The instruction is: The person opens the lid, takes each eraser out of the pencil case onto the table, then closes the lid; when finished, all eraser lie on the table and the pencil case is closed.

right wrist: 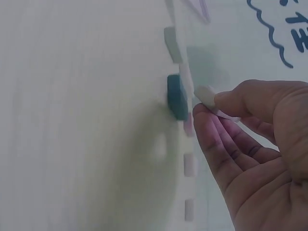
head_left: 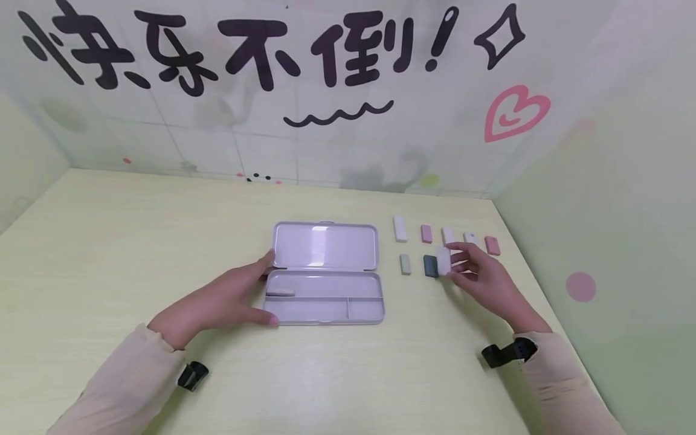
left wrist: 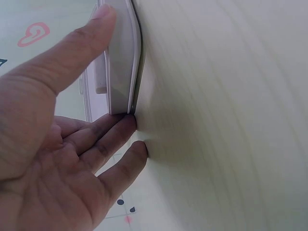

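Note:
My right hand [head_left: 481, 275] pinches a white eraser [head_left: 443, 261] between thumb and fingers. In the right wrist view the held eraser [right wrist: 206, 96] is tilted, above the table. In the head view it overlaps the right edge of a dark blue-green eraser [head_left: 430, 266]. My left hand [head_left: 234, 296] holds the left end of an open, pale lilac pencil case [head_left: 325, 271], thumb at its front corner, index finger near the hinge. In the left wrist view the thumb lies against the case [left wrist: 122, 62] and other fingertips touch its end. A whitish eraser [head_left: 281, 292] lies inside along the divider.
A small grey eraser [head_left: 405, 264] lies right of the case. Behind it, a row holds a long white eraser [head_left: 399, 229], a pink eraser [head_left: 426, 234], white ones [head_left: 447, 235] and a reddish-pink eraser [head_left: 492, 245]. A wall [head_left: 326, 151] borders the table's back; another rises at right.

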The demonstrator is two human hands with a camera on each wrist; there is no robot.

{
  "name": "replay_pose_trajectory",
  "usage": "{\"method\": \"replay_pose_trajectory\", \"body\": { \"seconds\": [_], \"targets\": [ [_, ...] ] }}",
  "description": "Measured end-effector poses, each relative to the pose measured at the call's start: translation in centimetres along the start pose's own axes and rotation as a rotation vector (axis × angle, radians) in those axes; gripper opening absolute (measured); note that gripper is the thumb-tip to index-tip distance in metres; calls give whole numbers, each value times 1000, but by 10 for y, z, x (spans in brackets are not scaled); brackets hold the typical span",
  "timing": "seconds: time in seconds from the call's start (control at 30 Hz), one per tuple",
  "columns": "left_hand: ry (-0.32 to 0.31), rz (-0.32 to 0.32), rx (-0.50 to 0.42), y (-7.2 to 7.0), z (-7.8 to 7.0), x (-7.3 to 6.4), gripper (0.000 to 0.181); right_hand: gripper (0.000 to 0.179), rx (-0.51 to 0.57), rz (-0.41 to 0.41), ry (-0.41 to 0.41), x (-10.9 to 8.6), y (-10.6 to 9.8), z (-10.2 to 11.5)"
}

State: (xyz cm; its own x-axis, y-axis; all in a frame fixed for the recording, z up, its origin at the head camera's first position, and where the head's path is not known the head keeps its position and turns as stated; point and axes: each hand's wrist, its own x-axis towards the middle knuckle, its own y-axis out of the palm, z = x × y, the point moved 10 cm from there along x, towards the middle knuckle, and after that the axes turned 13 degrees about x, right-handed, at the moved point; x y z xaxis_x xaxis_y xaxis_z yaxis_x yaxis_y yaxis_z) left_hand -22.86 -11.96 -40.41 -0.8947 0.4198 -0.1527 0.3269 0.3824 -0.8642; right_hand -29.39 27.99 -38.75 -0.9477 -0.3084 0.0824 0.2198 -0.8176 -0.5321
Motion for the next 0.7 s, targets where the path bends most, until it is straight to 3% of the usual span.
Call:
{"method": "replay_pose_trajectory", "body": {
  "seconds": [0.4, 0.7],
  "targets": [
    [-3, 2, 12, 2, 0, 2, 124, 51, -111, -28, 53, -4, -14, -23],
    [-12, 4, 11, 2, 2, 1, 125, 51, -84, -9, 103, -4, -12, -32]
  ]
}}
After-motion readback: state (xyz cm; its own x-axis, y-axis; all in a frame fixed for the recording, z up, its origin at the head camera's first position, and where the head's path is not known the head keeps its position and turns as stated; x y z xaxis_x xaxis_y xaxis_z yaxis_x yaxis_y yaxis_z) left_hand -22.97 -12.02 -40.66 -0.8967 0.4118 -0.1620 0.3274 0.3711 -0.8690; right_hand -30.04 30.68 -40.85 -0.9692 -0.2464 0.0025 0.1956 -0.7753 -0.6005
